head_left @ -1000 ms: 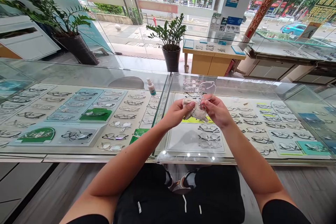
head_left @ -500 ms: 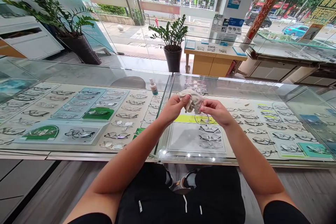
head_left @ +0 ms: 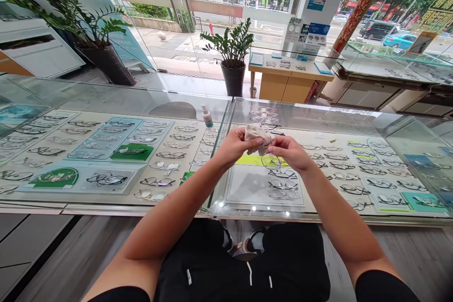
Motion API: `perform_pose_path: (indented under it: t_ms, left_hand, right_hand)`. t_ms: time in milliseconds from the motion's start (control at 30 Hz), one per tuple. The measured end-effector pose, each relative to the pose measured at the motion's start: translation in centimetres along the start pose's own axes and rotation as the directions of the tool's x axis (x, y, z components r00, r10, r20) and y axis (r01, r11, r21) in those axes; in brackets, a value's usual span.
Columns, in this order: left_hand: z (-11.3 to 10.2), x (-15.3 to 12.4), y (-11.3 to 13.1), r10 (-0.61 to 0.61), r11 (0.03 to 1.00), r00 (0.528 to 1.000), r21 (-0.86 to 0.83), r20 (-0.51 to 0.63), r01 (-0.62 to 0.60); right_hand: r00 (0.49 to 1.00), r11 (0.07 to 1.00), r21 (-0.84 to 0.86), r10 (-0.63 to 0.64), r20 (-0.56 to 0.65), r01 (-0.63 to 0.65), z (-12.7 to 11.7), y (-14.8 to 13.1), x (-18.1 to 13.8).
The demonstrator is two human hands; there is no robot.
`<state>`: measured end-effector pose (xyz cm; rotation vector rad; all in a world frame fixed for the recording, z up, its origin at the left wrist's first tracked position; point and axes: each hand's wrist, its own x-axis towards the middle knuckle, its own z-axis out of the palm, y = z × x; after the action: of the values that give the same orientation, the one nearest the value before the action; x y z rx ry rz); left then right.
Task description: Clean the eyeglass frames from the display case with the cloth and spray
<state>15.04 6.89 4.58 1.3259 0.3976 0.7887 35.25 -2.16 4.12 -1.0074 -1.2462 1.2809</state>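
I sit at a glass display counter (head_left: 318,115) with both hands raised over it. My left hand (head_left: 237,146) pinches a beige cleaning cloth (head_left: 255,132) that is wrapped round part of a thin clear-lensed pair of glasses (head_left: 272,161). My right hand (head_left: 289,152) grips the same glasses by the frame, fingers closed. One lens hangs down below my hands. The two hands touch each other at the cloth.
Under the glass lie several rows of spectacle frames (head_left: 283,184) on trays. A small white spray bottle (head_left: 206,117) stands on the counter to the left of my hands. Potted plants (head_left: 231,54) and a wooden table (head_left: 290,78) stand beyond the counter.
The glasses have been turned: a lens that stood above my hands now hangs below them. The cloth has moved up to the top between my fingers.
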Motion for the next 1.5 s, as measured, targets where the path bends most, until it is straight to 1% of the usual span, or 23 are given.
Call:
perform_pose_path:
  t_ms: [133,267,367,433,500,567,633,700,767,800,833,867,933,967,1033,1067,1133,1200,1267,1300,1367,1433,1500]
  left_hand:
    - [0.3,0.0,0.1,0.001,0.999,0.999,0.040,-0.034,0.001]
    - [0.5,0.0,0.2,0.054,0.996,0.997,0.071,-0.053,-0.051]
    - [0.5,0.0,0.1,0.131,0.983,0.990,0.140,-0.059,-0.122]
    - [0.4,0.0,0.0,0.215,0.953,0.974,0.233,-0.070,-0.193]
    - [0.1,0.0,0.0,0.326,0.889,0.939,0.374,-0.113,-0.264]
    - [-0.3,-0.2,0.1,0.436,0.801,0.882,0.524,-0.179,-0.290]
    - [-0.9,-0.3,0.4,0.522,0.709,0.826,0.647,-0.214,-0.280]
    - [-1.5,-0.3,0.8,0.596,0.598,0.777,0.757,-0.201,-0.263]
    - [-2.2,-0.1,1.0,0.660,0.468,0.728,0.859,-0.183,-0.208]
    - [-2.5,0.1,1.0,0.675,0.410,0.715,0.898,-0.182,-0.158]
    - [-2.9,0.2,0.7,0.671,0.360,0.718,0.928,-0.184,-0.099]
    - [-3.3,0.4,0.3,0.646,0.317,0.739,0.948,-0.188,-0.036]
    - [-3.9,0.7,-0.8,0.548,0.232,0.815,0.970,-0.186,0.066]
    - [-4.2,0.8,-1.3,0.489,0.195,0.853,0.976,-0.184,0.099]
    - [-4.3,0.8,-2.1,0.411,0.153,0.898,0.983,-0.160,0.106]
    - [-4.2,0.7,-2.2,0.403,0.149,0.907,0.987,-0.122,0.066]
    - [-3.6,0.4,-1.7,0.439,0.163,0.898,0.981,0.020,-0.101]
    - [-2.7,0.0,-0.7,0.494,0.174,0.847,0.932,0.197,-0.318]
    - [-1.7,-0.4,0.1,0.537,0.182,0.782,0.862,0.316,-0.473]
    - [-1.2,-0.6,0.3,0.555,0.193,0.760,0.836,0.339,-0.514]
    - [-0.6,-0.9,0.4,0.584,0.232,0.740,0.806,0.332,-0.545]
    - [-0.2,-1.0,0.0,0.596,0.280,0.744,0.791,0.301,-0.544]
    - [-0.1,-1.1,-0.3,0.590,0.317,0.760,0.787,0.273,-0.529]
  right_hand:
    - [1.000,1.000,0.023,-0.002,0.009,0.002,0.0,0.0,-0.1]
    - [1.000,0.999,0.043,-0.006,0.025,0.005,0.1,-0.2,-0.1]
    - [0.999,0.998,0.067,-0.001,0.033,-0.001,0.2,-0.3,-0.1]
    - [1.000,0.995,0.102,-0.002,0.028,-0.001,0.3,-0.3,-0.1]
    - [1.000,0.988,0.155,-0.003,0.017,0.001,0.1,-0.4,-0.2]
    - [1.000,0.977,0.211,-0.006,0.011,0.003,-0.1,-0.4,-0.2]
    - [1.000,0.969,0.246,-0.009,0.017,0.005,-0.3,-0.6,-0.3]
    - [1.000,0.966,0.260,-0.012,0.028,0.004,-0.5,-0.7,-0.4]
    - [0.999,0.964,0.268,-0.013,0.036,0.003,-0.6,-0.7,-0.5]
    - [0.999,0.962,0.271,-0.012,0.037,0.002,-0.6,-0.7,-0.5]
    - [0.999,0.962,0.275,-0.009,0.038,-0.002,-0.6,-0.7,-0.5]
    - [0.999,0.961,0.277,-0.003,0.038,-0.008,-0.6,-0.7,-0.5]
    - [0.999,0.959,0.283,0.014,0.040,-0.025,-0.7,-0.7,-0.6]
    - [0.999,0.958,0.286,0.020,0.046,-0.032,-0.7,-0.7,-0.6]
    - [0.997,0.957,0.288,0.017,0.069,-0.037,-0.8,-0.6,-0.6]
    - [0.996,0.957,0.287,0.010,0.083,-0.034,-0.9,-0.5,-0.6]
    - [0.995,0.958,0.285,-0.007,0.101,-0.022,-1.0,-0.4,-0.5]
    - [0.995,0.959,0.281,-0.014,0.100,-0.015,-1.1,-0.3,-0.5]
    - [0.996,0.961,0.277,-0.011,0.092,-0.015,-1.2,-0.3,-0.4]
    - [0.996,0.961,0.276,-0.006,0.091,-0.019,-1.2,-0.3,-0.3]
    - [0.995,0.961,0.274,0.010,0.099,-0.037,-1.2,-0.3,-0.3]
    - [0.991,0.960,0.268,0.040,0.130,-0.074,-1.2,-0.2,-0.2]
    - [0.983,0.962,0.251,0.071,0.167,-0.112,-1.2,-0.2,-0.2]
